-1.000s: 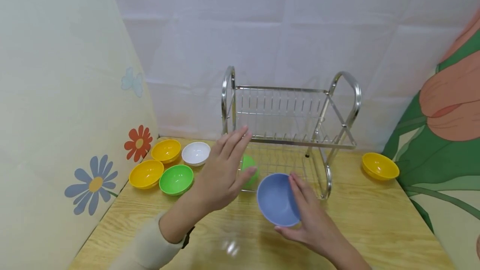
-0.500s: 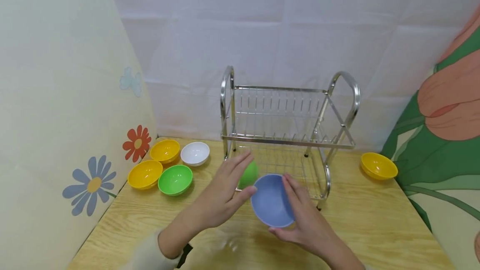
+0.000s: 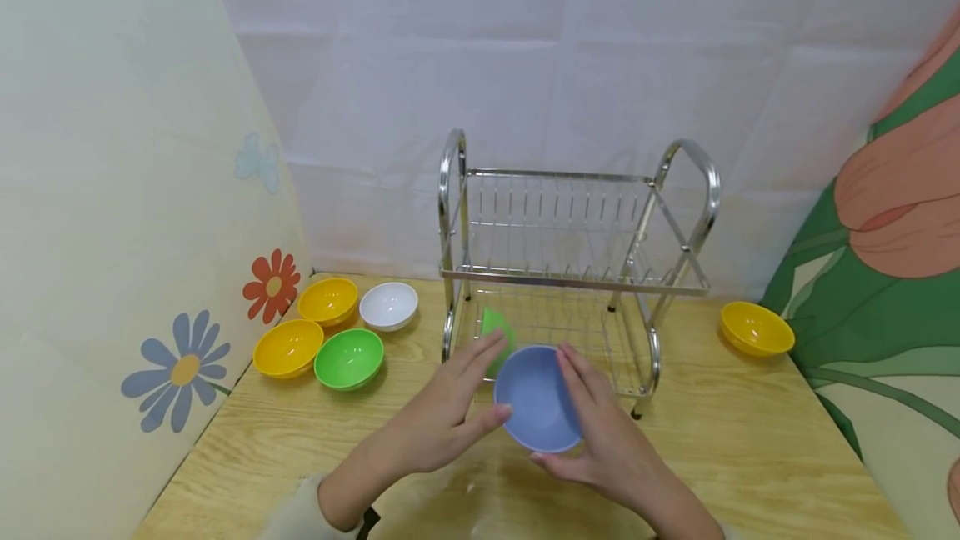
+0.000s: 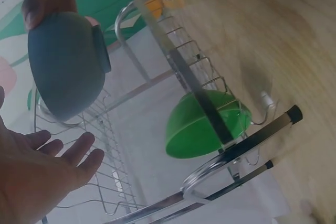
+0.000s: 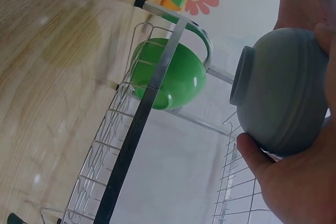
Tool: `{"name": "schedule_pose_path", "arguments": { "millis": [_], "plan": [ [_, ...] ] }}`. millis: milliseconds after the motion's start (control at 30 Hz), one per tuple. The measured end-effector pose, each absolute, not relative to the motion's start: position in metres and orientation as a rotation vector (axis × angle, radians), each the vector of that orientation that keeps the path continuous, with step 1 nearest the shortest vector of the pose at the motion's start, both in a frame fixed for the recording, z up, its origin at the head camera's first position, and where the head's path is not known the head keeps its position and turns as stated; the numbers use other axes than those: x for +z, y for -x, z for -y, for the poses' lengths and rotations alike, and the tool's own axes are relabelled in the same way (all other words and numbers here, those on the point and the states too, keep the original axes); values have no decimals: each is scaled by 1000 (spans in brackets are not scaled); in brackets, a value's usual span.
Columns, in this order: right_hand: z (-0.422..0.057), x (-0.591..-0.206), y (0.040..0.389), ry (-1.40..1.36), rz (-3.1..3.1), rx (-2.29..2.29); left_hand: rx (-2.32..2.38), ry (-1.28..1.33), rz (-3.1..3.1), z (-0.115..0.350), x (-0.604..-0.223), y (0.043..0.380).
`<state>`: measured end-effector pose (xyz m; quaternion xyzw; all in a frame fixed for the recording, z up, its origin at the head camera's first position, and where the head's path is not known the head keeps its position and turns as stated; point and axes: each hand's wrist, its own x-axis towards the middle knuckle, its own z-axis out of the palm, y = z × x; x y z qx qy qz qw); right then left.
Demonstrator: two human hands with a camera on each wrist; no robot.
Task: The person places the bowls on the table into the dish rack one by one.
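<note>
A blue bowl (image 3: 534, 403) is tilted with its inside facing the head camera, in front of the dish rack (image 3: 555, 280). My right hand (image 3: 609, 440) grips its right side, thumb low on the rim and fingers along the upper wall. In the right wrist view the bowl's outside and foot ring show. My left hand (image 3: 442, 419) is on the other side, fingers extended and spread, thumb tip right at the bowl's left rim in the head view. The left wrist view shows that hand's palm (image 4: 39, 177) below the bowl. Behind, a green bowl (image 5: 176, 74) stands on edge in the rack's lower tier.
At the left on the wooden table (image 3: 712, 457) sit two yellow bowls (image 3: 288, 348), a white bowl (image 3: 388, 307) and another green bowl (image 3: 349, 359). One more yellow bowl (image 3: 757, 329) is right of the rack. Printed wall sheets enclose the table.
My right hand has carried the blue bowl slightly left. My left hand has lowered from in front of the rack toward the bowl's left side.
</note>
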<state>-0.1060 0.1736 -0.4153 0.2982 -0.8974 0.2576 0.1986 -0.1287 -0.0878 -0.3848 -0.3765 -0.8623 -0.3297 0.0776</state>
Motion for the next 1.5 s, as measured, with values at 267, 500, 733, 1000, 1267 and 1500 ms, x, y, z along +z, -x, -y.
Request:
{"name": "schedule_pose_path", "arguments": {
  "millis": [267,500,733,1000,1267,1500],
  "plan": [
    [-171,-417,108,-844,2519,722,-1081,1135,2698,87,-398,129],
    [-171,-419,110,-865,2531,696,-1106,1211,2732,90,-406,131],
    [-170,-419,110,-882,2559,680,-1052,1276,2721,91,-412,134],
    [-168,-420,109,-918,2596,686,-1022,1250,2742,90,-420,138],
    [-166,-422,107,-927,2613,720,-1009,1294,2699,90,-423,141],
    [-165,-422,105,-918,2624,747,-930,1300,2659,86,-424,140]
  ]
}}
